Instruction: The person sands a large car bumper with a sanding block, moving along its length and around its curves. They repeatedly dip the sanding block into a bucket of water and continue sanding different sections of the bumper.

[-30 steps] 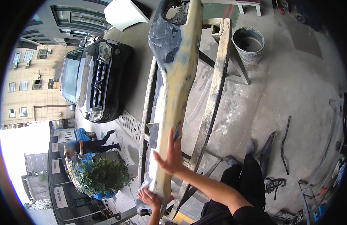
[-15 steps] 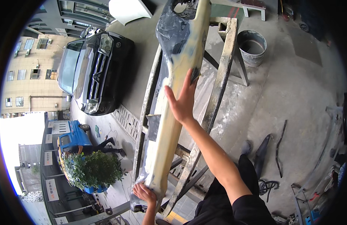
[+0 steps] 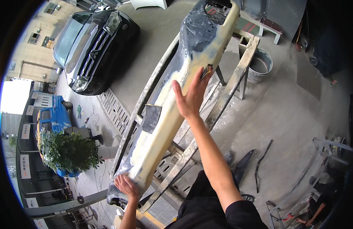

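A long car bumper [image 3: 160, 129], patched in cream filler, grey and black, lies across a metal stand [image 3: 231, 82]. My right hand [image 3: 192, 98] is on its upper half, thumb spread away from the fingers. Under those fingertips is a small dark piece of sandpaper [image 3: 207, 71], mostly covered by them. Nearer me, my left hand [image 3: 126, 186] grips the bumper's lower left end, fingers bent over its surface. Between the hands, a dark square sheet like sandpaper [image 3: 151, 119] rests on the bumper, touched by neither.
A grey bucket [image 3: 259, 68] stands behind the stand's right rail. A black car [image 3: 94, 49] is parked at left, with a potted plant [image 3: 69, 150] below it. On the floor at right lies a thin dark strip [image 3: 262, 166]. Another person [image 3: 317, 210] shows at lower right.
My view has turned, so the bumper and stand look more slanted. The sandpaper under my right fingers shows less. My left hand stays on the bumper's end.
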A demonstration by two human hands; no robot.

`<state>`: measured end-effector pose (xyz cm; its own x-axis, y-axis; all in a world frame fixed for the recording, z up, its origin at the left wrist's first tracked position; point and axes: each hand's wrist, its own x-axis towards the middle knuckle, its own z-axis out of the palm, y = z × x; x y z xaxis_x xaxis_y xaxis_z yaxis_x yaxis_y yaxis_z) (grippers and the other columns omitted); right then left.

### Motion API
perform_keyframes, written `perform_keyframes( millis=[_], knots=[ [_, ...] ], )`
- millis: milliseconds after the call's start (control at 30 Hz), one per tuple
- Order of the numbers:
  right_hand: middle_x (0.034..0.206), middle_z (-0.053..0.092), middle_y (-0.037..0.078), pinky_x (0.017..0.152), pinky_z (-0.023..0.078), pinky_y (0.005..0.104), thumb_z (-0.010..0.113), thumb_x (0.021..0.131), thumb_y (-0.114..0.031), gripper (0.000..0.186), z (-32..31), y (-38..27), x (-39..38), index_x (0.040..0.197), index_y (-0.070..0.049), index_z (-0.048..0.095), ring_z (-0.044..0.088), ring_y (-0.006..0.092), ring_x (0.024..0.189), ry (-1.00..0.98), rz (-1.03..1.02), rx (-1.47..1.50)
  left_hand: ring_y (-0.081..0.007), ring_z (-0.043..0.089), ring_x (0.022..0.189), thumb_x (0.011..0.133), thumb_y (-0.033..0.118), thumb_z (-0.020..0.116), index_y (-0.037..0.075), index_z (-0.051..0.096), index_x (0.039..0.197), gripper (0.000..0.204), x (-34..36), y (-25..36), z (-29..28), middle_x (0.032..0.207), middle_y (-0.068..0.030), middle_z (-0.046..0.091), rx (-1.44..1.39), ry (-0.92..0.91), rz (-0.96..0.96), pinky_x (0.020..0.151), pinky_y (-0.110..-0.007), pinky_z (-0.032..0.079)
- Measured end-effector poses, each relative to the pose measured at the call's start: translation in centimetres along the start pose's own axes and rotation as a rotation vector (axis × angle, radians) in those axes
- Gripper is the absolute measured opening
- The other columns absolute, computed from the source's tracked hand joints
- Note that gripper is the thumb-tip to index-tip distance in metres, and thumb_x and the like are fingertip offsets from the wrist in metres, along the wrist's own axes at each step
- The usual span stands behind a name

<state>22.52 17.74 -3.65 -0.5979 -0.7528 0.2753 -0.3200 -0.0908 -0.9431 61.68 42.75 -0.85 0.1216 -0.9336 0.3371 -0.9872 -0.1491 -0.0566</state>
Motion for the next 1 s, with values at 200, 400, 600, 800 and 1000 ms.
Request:
perform_keyframes(
  millis=[200,400,600,800,1000],
  knots=[
    [0.174,0.010,0.024,0.129,0.003,0.0573,0.045,0.102,-0.068,0.101,1.4,-5.6,-22.4,0.166,0.003,0.013,0.008,0.0384,0.162,-0.384,-0.245,0.032,-0.0367,0.054,0.103,0.101,0.023,0.042,0.003,0.065,0.099,0.031,0.0,0.0,-0.5,0.101,-0.0170,0.062,-0.020,0.005,-0.005,0.100,-0.047,0.037],
    [0.169,0.024,0.029,0.129,0.009,0.0569,0.047,0.101,-0.065,0.097,0.1,0.2,-3.5,0.164,0.005,0.022,0.019,0.0440,0.158,-0.086,-0.324,-0.068,-0.0381,0.054,0.104,0.102,0.025,0.039,0.002,0.065,0.099,0.035,-0.1,0.4,-0.7,0.102,-0.0185,0.062,-0.044,-0.012,-0.035,0.100,-0.047,0.037],
    [0.168,0.026,0.029,0.129,0.007,0.0537,0.042,0.101,-0.068,0.096,0.8,-0.9,-7.7,0.163,0.004,0.025,0.019,0.0434,0.158,-0.142,-0.358,-0.067,-0.0370,0.054,0.102,0.102,0.026,0.040,0.003,0.065,0.100,0.034,0.5,0.8,-1.0,0.100,-0.0176,0.062,-0.046,-0.015,-0.037,0.099,-0.046,0.037],
    [0.165,0.037,0.025,0.129,0.012,0.0507,0.037,0.104,-0.066,0.091,-0.2,0.2,-5.0,0.160,0.005,0.033,0.031,0.0359,0.156,-0.255,-0.484,-0.069,-0.0354,0.054,0.102,0.100,0.026,0.043,0.002,0.067,0.100,0.034,0.0,-0.1,-0.6,0.100,-0.0161,0.062,-0.045,0.001,-0.030,0.101,-0.045,0.037],
    [0.164,0.036,0.029,0.125,0.018,0.0538,0.041,0.102,-0.068,0.096,-1.4,-0.6,-5.8,0.160,0.008,0.031,0.028,0.0405,0.156,-0.284,-0.511,-0.161,-0.0345,0.055,0.102,0.100,0.025,0.042,0.003,0.067,0.100,0.034,0.4,0.8,-0.8,0.100,-0.0155,0.062,-0.052,-0.014,-0.040,0.101,-0.044,0.037]
  ],
)
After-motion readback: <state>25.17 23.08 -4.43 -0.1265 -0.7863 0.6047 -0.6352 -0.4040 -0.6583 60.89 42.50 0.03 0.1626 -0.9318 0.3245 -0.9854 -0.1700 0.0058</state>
